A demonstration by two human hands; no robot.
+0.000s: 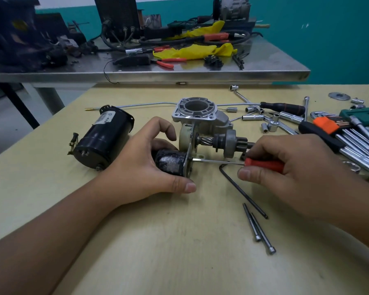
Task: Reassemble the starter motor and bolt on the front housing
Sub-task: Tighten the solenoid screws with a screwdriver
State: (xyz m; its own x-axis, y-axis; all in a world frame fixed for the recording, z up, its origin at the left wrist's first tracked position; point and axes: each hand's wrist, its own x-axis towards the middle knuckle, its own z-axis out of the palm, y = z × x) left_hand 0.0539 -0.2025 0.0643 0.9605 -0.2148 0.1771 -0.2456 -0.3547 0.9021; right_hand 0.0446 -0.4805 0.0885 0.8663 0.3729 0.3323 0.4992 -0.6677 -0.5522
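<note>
Where hex key (242, 189) lies, two bolts (259, 228) near

Hands (141, 158) gripping solenoid (170, 162), screwdriver (262, 163) engaged

Red screwdriver handle (264, 163), black motor body (103, 137), silver housing (197, 109), seemingly pale yellow table (158, 231)

The table (158, 241) carries a motor body (102, 137) left, a housing (197, 111) centre, two bolts (260, 228) and a hex key (243, 190) near, sockets (268, 120) far right.
</note>
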